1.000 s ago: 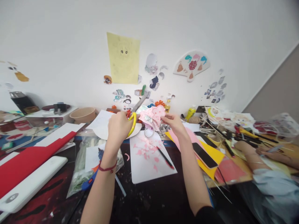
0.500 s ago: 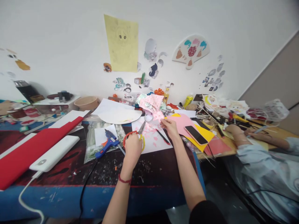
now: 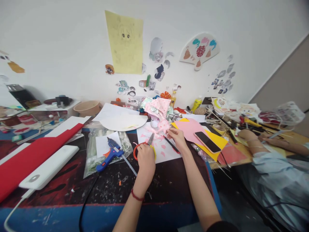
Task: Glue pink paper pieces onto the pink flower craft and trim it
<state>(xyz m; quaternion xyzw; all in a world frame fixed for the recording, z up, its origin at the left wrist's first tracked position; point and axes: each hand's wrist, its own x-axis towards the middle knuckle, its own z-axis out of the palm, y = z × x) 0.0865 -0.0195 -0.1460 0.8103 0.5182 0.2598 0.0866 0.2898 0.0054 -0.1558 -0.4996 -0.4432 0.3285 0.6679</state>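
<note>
My left hand point(image 3: 146, 158) is closed around the red and yellow handles of a pair of scissors point(image 3: 151, 139), whose blades point up toward a white sheet point(image 3: 162, 157). To its right, my right hand point(image 3: 177, 136) has its fingers pinched at the edge of a pink dotted piece point(image 3: 163, 125). This piece lies just below a bunch of pink and pale green wrapping point(image 3: 158, 107). Small pink scraps point(image 3: 163, 146) are scattered on the sheet. A dark pencil-like stick point(image 3: 171, 143) lies beside my right hand.
A blue glue gun point(image 3: 109, 156) rests on a plastic bag at left, near a white power bank point(image 3: 49, 167) and red material point(image 3: 41, 148). A phone point(image 3: 207, 141) lies on yellow and pink paper. At the far right, another person's arm point(image 3: 251, 141) reaches over the table.
My left hand and the scissors have moved right and slightly nearer to me, and the blades sit lower. My right hand stays at the pink piece. The view has shifted slightly.
</note>
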